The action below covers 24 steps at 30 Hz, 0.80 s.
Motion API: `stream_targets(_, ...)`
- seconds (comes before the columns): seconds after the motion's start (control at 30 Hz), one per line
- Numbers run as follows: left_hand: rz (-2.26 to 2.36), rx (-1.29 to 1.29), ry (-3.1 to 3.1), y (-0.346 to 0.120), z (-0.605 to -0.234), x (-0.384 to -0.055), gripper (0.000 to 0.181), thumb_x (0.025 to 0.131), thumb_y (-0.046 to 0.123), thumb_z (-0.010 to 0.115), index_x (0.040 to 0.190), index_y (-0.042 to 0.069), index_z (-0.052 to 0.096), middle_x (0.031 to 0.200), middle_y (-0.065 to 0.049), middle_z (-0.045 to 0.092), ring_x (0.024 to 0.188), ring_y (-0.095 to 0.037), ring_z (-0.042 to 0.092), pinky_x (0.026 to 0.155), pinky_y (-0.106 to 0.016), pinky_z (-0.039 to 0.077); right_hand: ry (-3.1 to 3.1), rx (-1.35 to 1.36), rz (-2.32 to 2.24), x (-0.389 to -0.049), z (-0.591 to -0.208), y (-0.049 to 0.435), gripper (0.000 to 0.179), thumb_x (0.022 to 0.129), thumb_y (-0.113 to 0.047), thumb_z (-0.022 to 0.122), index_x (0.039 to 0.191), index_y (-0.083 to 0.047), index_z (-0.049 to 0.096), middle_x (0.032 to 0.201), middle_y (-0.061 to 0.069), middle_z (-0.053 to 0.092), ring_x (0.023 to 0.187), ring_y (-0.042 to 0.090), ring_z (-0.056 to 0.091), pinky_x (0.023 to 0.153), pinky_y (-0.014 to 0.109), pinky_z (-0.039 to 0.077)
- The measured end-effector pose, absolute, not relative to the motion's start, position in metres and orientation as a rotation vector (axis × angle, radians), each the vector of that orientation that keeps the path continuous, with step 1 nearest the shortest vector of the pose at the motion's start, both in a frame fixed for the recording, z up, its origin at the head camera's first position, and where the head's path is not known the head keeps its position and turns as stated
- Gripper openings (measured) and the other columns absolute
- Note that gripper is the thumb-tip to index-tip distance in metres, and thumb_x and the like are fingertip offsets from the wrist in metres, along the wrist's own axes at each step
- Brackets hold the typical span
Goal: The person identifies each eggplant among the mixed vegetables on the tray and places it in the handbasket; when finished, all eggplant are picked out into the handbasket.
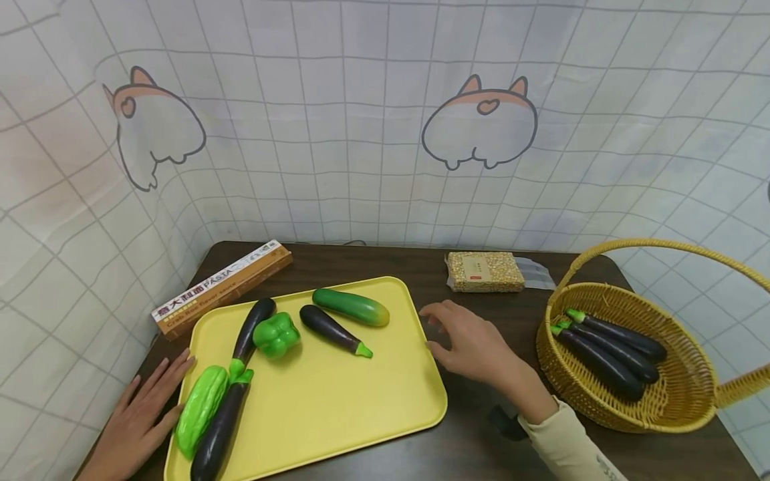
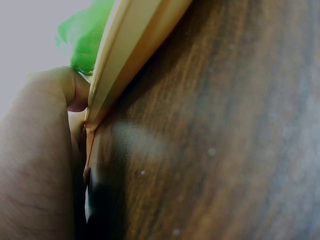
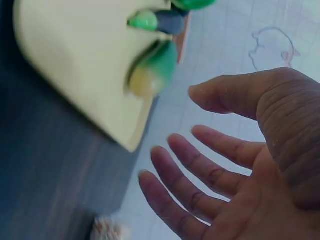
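My left hand [image 1: 140, 417] lies at the left edge of the yellow tray [image 1: 337, 407], fingers extended. In the left wrist view its thumb [image 2: 77, 92] touches the tray's rim. Close beside it on the tray is a bitter melon [image 1: 201, 407], with an eggplant [image 1: 219, 431] alongside. Another eggplant [image 1: 246, 334] and a green bell pepper [image 1: 275, 335] sit farther back. Toward the back middle lie a third eggplant [image 1: 329, 327] and a green cucumber [image 1: 351, 306] with a yellowish end. Near the tray's right edge my right hand [image 1: 472, 341] hovers, holding nothing, its fingers relaxed and spread.
On the right stands a wicker basket [image 1: 698, 374] with a tall handle and eggplants [image 1: 607, 354] inside. A vacuum-packed bag of grains [image 1: 484, 272] lies at the back. A long pasta box [image 1: 222, 287] sits behind the tray's left corner. A patterned curtain [image 1: 337, 133] encloses the table.
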State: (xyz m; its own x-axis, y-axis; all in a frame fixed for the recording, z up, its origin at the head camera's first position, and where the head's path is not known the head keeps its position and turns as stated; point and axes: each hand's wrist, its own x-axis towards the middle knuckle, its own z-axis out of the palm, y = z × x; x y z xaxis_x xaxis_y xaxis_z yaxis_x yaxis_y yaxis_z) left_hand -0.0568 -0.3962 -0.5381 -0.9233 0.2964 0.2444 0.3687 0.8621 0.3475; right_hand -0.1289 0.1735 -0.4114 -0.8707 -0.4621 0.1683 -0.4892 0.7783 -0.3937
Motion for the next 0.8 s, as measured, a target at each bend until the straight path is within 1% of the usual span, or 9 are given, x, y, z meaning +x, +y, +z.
stream_targets(0.07, -0.585, -0.51, -2.854, -0.396, -0.538, -0.057, 0.073, 0.108, 0.023, 0.063, 0.171, 0.022, 0.026, 0.176, -0.001, 0.017, 0.16, -0.021, 0.004, 0.121, -0.064, -0.012, -2.898, 0.798, 0.688, -0.13, -0.416, 0.162, 0.046, 0.093, -0.019, 0.083, 0.135, -0.012, 0.066, 0.111, 0.001, 0.066, 0.094, 0.021, 0.067, 0.064, 0.034, 0.054)
stream_targets(0.17, -0.583, -0.506, -2.857, -0.396, -0.538, -0.057, 0.073, 0.108, 0.023, 0.063, 0.171, 0.023, 0.026, 0.176, -0.001, 0.017, 0.161, -0.022, 0.004, 0.12, -0.064, -0.013, -2.884, 0.819, 0.717, -0.131, -0.422, 0.144, 0.047, 0.093, -0.021, 0.082, 0.136, -0.012, 0.066, 0.112, 0.002, 0.066, 0.095, 0.021, 0.067, 0.063, 0.035, 0.054)
stream_targets(0.27, -0.572, -0.503, -2.859, -0.396, -0.539, -0.056, 0.073, 0.108, 0.024, 0.063, 0.171, 0.023, 0.026, 0.176, -0.001, 0.016, 0.161, -0.022, 0.004, 0.121, -0.063, -0.013, -2.869, 0.861, 0.751, -0.132, -0.429, 0.126, 0.048, 0.094, -0.023, 0.082, 0.137, -0.011, 0.065, 0.113, 0.004, 0.067, 0.1, 0.022, 0.069, 0.066, 0.037, 0.056)
stream_targets(0.4, -0.565, -0.495, -2.86, -0.396, -0.539, -0.056, 0.072, 0.108, 0.025, 0.063, 0.171, 0.024, 0.026, 0.176, 0.0, 0.016, 0.161, -0.022, 0.004, 0.121, -0.062, -0.013, -2.85, 0.925, 0.745, -0.134, -0.437, 0.101, 0.049, 0.094, -0.026, 0.081, 0.138, -0.01, 0.065, 0.116, 0.006, 0.067, 0.102, 0.021, 0.067, 0.067, 0.038, 0.056)
stream_targets(0.63, -0.575, -0.489, -2.852, -0.394, -0.539, -0.056, 0.071, 0.108, 0.025, 0.063, 0.17, 0.023, 0.027, 0.175, -0.002, 0.019, 0.161, -0.024, 0.007, 0.121, -0.062, -0.011, -2.825, 0.932, 0.74, -0.137, -0.448, 0.068, 0.05, 0.095, -0.028, 0.081, 0.14, -0.012, 0.066, 0.131, 0.006, 0.064, 0.113, 0.026, 0.061, 0.078, 0.042, 0.058)
stream_targets(0.8, -0.577, -0.484, -2.846, -0.394, -0.536, -0.055, 0.071, 0.108, 0.025, 0.063, 0.17, 0.023, 0.028, 0.175, -0.002, 0.019, 0.161, -0.024, 0.007, 0.122, -0.062, -0.01, -2.804, 0.917, 0.787, -0.143, -0.454, 0.052, 0.055, 0.096, -0.031, 0.08, 0.144, -0.013, 0.063, 0.137, 0.006, 0.061, 0.121, 0.024, 0.061, 0.077, 0.04, 0.059)
